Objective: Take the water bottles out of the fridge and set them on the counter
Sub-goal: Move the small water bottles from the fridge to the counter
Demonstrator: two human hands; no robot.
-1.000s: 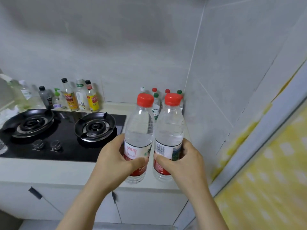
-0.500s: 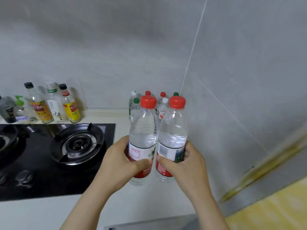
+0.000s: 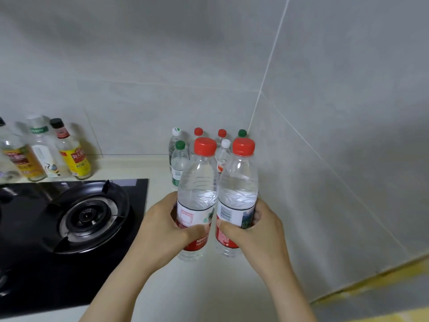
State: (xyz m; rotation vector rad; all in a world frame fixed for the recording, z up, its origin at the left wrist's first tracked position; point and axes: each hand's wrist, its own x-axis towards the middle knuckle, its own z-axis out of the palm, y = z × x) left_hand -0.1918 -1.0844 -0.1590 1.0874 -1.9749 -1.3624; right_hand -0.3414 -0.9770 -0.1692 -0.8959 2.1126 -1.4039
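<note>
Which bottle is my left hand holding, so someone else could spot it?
Look at the counter right of the black stove. Two red-capped bottles are held side by side there. The left hand grips the bottle nearer the stove; its neighbour shows a barcode.

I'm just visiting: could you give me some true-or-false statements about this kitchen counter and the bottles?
1. Each hand grips one bottle. True: the left hand holds the left bottle, the right hand the right bottle.
2. The held bottles have green caps. False: both are red-capped.
3. More water bottles stand in the corner behind them. True.
4. The burner is lit. False: no flame shows.
5. The sauce bottles stand by the right wall. False: they stand at the left, beyond the burner.
</note>
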